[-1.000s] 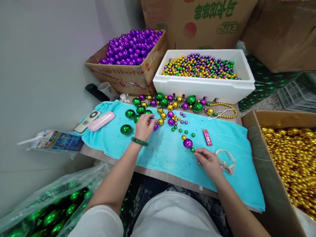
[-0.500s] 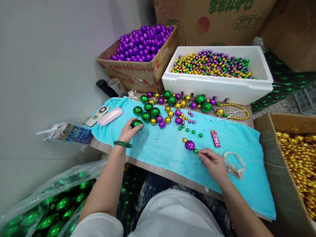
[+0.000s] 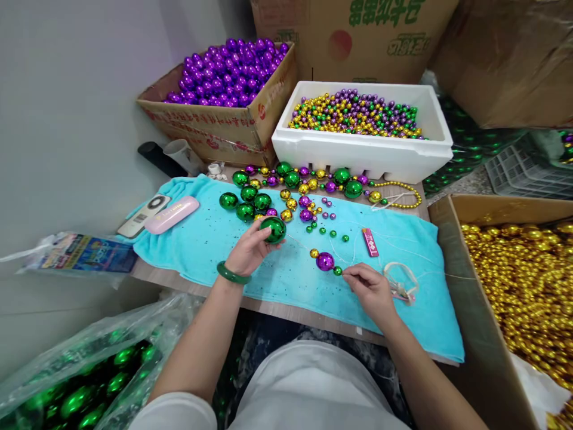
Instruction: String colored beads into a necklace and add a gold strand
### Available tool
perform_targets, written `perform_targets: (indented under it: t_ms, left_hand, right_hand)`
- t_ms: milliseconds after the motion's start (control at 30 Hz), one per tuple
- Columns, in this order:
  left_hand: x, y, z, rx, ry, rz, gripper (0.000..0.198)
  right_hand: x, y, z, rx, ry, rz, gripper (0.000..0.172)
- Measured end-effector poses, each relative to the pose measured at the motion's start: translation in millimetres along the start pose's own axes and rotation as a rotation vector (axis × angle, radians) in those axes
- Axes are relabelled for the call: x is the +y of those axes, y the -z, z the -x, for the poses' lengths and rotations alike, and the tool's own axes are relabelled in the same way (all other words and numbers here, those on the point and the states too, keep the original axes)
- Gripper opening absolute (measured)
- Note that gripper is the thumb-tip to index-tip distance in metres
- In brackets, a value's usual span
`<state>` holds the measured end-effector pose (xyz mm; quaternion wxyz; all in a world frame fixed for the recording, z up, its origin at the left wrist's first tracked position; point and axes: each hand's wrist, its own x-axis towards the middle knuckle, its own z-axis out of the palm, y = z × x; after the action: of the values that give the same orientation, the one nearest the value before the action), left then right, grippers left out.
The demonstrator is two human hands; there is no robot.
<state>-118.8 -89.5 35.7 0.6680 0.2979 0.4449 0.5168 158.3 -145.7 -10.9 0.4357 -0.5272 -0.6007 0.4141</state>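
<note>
My left hand (image 3: 251,246), with a green bangle at its wrist, grips a large shiny green bead (image 3: 273,229) above the turquoise towel (image 3: 286,280). To the right, my right hand (image 3: 369,289) pinches a thin string beside a small green bead (image 3: 338,270). Threaded in line with it are a purple bead (image 3: 324,261) and a small gold bead (image 3: 314,253). The string's free end runs from the gold bead toward the green bead in my left hand; whether it enters that bead I cannot tell. Loose green beads (image 3: 245,211) and small purple beads (image 3: 329,215) lie just beyond.
A finished-looking bead strand (image 3: 353,189) lies along the back. Behind it stand a foam box (image 3: 358,154) of mixed beads and a carton (image 3: 201,128) of purple ones. A pink case (image 3: 172,215), a lighter-sized pink box (image 3: 370,242) and a gold-bead carton (image 3: 474,310) flank the work area.
My left hand has lifted the large green bead off the towel and carried it right, toward the string. My right hand keeps its pinch; the whole view has shifted.
</note>
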Motion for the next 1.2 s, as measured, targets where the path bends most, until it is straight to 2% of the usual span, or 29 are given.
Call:
perform_targets:
  t_ms: [167, 367, 467, 567, 667, 900, 1067, 1200]
  left_hand:
    - [0.1, -4.4, 2.1, -0.025, -0.021, -0.082, 0.046]
    - [-1.7, -8.8, 4.8, -0.003, -0.232, -0.387, 0.055]
    - [-7.4, -15.3, 8.5, -0.054, -0.256, -0.452, 0.060]
    - [-13.3, -25.2, 14.0, -0.094, -0.225, -0.446, 0.054]
    - [-18.3, -33.5, 18.4, -0.086, -0.224, -0.429, 0.046]
    - [-22.6, -41.4, 23.6, -0.174, -0.257, -0.275, 0.062]
    - [-17.3, -47.1, 29.0, -0.206, -0.259, -0.259, 0.060]
    - [-15.3, -47.3, 29.6, -0.206, -0.260, -0.288, 0.051]
  right_hand:
    - [-2.1, 4.4, 0.2, 0.007, 0.033, 0.050, 0.010]
    - [-4.5, 10.6, 0.2, -0.002, 0.066, 0.159, 0.013]
    - [-3.5, 9.7, -1.4, -0.004, 0.067, 0.144, 0.013]
    - [-0.9, 6.9, -2.9, 0.007, 0.061, 0.113, 0.012]
    - [3.3, 5.9, -3.6, 0.011, 0.051, 0.087, 0.012]
    - [14.5, 7.9, -6.5, -0.018, 0.010, -0.022, 0.011]
    - [14.8, 7.4, -8.9, -0.034, 0.010, -0.046, 0.011]
    - [13.0, 10.2, -11.2, -0.034, 0.020, -0.042, 0.011]
